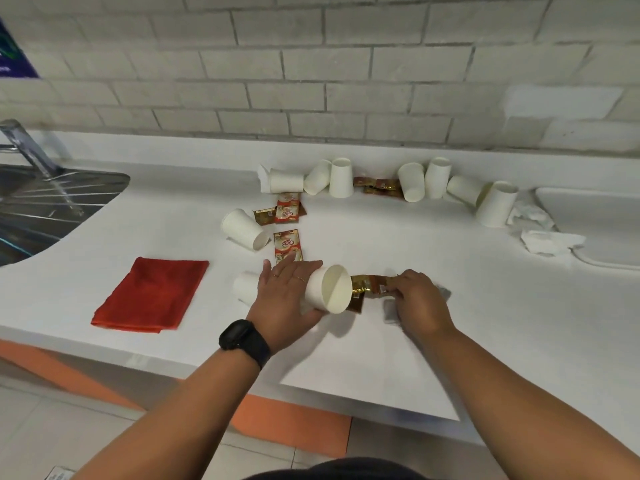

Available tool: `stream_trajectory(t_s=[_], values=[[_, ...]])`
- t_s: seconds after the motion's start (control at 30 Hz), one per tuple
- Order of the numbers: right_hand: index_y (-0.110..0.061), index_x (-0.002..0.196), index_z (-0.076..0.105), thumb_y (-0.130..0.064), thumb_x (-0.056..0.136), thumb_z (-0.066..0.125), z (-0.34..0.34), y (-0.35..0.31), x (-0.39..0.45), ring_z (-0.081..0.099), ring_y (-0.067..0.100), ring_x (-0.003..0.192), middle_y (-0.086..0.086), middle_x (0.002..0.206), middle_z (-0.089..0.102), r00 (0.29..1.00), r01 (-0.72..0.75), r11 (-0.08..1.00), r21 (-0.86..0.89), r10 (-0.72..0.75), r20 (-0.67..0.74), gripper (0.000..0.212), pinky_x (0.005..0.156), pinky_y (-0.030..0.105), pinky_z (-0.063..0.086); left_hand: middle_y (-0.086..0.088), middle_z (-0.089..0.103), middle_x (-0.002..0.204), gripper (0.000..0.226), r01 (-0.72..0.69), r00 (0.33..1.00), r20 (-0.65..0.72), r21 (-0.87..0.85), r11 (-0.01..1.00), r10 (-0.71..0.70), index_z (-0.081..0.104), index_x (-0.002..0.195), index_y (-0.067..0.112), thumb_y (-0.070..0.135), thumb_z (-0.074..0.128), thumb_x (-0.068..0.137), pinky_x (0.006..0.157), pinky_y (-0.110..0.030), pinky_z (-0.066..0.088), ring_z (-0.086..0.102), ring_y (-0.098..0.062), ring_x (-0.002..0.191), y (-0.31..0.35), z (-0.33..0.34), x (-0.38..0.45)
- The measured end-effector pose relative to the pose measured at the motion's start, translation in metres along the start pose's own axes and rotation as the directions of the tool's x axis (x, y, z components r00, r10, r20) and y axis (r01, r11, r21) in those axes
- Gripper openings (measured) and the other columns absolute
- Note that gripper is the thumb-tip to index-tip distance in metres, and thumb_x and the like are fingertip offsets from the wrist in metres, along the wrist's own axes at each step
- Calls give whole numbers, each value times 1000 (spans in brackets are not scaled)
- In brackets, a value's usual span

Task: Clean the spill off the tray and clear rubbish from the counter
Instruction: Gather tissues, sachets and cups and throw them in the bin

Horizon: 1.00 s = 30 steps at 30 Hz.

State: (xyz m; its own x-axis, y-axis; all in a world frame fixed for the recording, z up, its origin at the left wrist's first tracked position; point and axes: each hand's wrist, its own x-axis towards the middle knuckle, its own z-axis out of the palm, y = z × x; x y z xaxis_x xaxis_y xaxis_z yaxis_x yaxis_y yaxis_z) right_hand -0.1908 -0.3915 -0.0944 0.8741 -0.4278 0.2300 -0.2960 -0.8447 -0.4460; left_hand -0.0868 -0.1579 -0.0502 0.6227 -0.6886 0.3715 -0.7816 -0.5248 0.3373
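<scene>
Clearing rubbish along the white counter (381, 341), white plastic tray (595, 216) at far right.
Left hand (284, 299) wraps a sideways white paper cup (329, 289); right hand (420, 299) pinches a crumpled brown-gold sachet (369, 284) at its mouth.

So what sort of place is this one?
Probably an office pantry or break-room kitchenette: a white counter with a steel sink, scattered paper cups and instant-drink sachets.

Grey brick wall (311, 64) behind white counter (415, 341); steel sink (41, 202) left.
</scene>
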Motion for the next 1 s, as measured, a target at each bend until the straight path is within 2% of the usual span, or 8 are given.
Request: stream_trajectory(t_s=[0.2,0.33,0.4,0.5,0.63,0.73,0.87,1.0], values=[[-14,87,75,0,83,61,-24,-5,9,56,12,87,-2,91,63,938,-292,892,346,337,-76,20,75,15,34,1,53,134,74,-59,998,-4,-51,997,59,45,136,22,50,71,73,115,-41,3,28,-26,142,5,0,7],[-20,80,73,-4,81,66,-51,-2,17,59,9,74,-5,83,68,839,-417,658,627,545,-14,17,60,19,43,-1,54,133,74,-114,993,-20,-90,989,113,45,134,22,59,58,72,116,-48,16,30,-27,141,16,1,12],[-24,73,72,-4,80,68,-60,6,17,58,10,68,-6,76,68,808,-409,564,717,589,-3,22,57,20,43,-2,55,133,74,-148,989,-22,-96,984,147,46,134,21,58,58,71,115,-50,21,31,-27,140,24,5,15],[-23,68,74,0,77,69,-68,18,10,62,17,73,-2,76,72,774,-378,455,806,633,6,25,71,30,49,-2,53,135,73,-172,984,22,-139,975,176,45,135,21,53,66,72,116,-51,18,28,-27,142,36,11,18],[-18,74,74,4,77,67,-85,34,-11,64,24,78,7,80,72,755,-323,348,880,655,19,23,79,38,50,1,50,139,75,-208,971,87,-158,965,223,42,137,23,51,70,74,119,-43,7,22,-24,144,57,24,24],[-10,80,71,9,79,63,-103,45,-27,63,25,75,12,81,70,749,-270,271,924,662,25,21,76,36,50,3,48,140,76,-254,954,119,-169,952,276,40,139,24,54,68,75,117,-37,2,21,-23,145,79,35,29],[-7,84,71,9,80,62,-130,72,-57,63,29,81,16,88,70,706,-237,212,948,708,18,19,81,39,50,5,44,144,75,-317,921,169,-198,927,351,37,141,26,54,67,77,117,-34,-1,16,-18,146,124,54,36],[-7,86,70,8,82,61,-165,106,-102,62,25,76,14,87,70,663,-201,202,959,749,-19,19,72,32,49,4,43,144,75,-362,886,203,-262,894,418,37,141,27,54,67,77,117,-34,-1,15,-19,146,182,79,39]])
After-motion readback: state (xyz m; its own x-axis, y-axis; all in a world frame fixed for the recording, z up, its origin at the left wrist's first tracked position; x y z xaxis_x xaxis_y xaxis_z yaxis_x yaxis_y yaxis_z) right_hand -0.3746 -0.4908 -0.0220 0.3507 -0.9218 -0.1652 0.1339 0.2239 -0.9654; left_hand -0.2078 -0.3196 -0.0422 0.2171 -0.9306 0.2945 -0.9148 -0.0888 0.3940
